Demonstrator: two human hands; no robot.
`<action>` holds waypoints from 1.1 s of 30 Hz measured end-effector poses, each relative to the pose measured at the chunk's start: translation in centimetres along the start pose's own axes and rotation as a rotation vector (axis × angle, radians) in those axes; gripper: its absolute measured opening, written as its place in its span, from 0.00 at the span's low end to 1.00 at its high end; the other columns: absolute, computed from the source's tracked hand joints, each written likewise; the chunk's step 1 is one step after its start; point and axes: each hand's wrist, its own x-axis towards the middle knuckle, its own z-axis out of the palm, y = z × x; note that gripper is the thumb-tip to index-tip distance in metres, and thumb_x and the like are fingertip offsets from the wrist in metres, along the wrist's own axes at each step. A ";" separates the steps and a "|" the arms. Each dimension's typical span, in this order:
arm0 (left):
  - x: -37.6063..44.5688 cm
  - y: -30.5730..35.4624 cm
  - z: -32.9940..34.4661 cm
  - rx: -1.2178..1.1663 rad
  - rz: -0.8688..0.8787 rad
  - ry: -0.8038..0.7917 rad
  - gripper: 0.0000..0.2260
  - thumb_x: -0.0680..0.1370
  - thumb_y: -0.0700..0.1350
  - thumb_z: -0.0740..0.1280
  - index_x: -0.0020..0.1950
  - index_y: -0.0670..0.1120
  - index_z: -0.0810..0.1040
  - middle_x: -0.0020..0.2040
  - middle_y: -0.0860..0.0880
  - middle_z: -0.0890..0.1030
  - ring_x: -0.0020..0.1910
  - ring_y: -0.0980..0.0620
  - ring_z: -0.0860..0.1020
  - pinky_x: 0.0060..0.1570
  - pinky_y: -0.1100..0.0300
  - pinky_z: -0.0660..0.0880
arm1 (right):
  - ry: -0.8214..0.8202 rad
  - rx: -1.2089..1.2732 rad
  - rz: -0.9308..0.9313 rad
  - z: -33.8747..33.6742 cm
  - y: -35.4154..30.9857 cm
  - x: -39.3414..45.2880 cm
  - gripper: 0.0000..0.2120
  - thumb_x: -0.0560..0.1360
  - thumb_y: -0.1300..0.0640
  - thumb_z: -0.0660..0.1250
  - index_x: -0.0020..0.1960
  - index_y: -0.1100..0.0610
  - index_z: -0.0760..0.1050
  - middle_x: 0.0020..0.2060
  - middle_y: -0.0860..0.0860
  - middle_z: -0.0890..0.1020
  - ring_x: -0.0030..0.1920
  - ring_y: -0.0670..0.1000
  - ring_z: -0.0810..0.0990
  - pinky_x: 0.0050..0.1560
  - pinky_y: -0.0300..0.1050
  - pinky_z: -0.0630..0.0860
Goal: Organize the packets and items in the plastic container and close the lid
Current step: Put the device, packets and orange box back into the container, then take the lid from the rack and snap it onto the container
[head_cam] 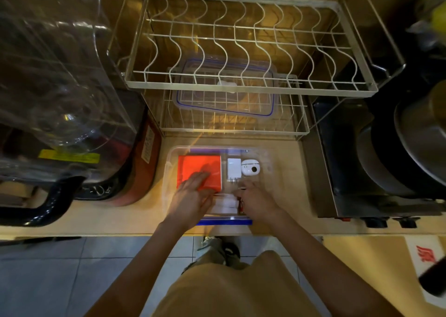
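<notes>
A clear plastic container (270, 158) with a blue front clip sits on the counter near its front edge. Inside lie an orange packet (196, 165) at the left, a white charger plug (233, 168) and a white rounded case (251, 168) at the back right. My left hand (193, 196) rests flat on the orange packet's near edge, fingers spread. My right hand (259, 200) curls over white packets (225, 203) and a small dark red item at the front of the container. The clear lid (224, 99) with blue trim lies on the lower wire rack behind.
A two-tier wire dish rack (241, 51) stands behind the container. A large clear water jug (53, 75) and a red appliance (144, 159) crowd the left. A stove with a metal pot (415, 142) sits at the right. Tiled floor lies below the counter edge.
</notes>
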 end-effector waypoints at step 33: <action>11.2 2.1 -12.2 0.197 -0.213 0.225 0.14 0.77 0.47 0.61 0.60 0.44 0.73 0.56 0.40 0.80 0.56 0.41 0.76 0.52 0.50 0.74 | 0.825 0.347 0.040 -11.6 2.6 2.2 0.18 0.77 0.61 0.60 0.66 0.59 0.70 0.62 0.56 0.77 0.64 0.54 0.73 0.65 0.46 0.67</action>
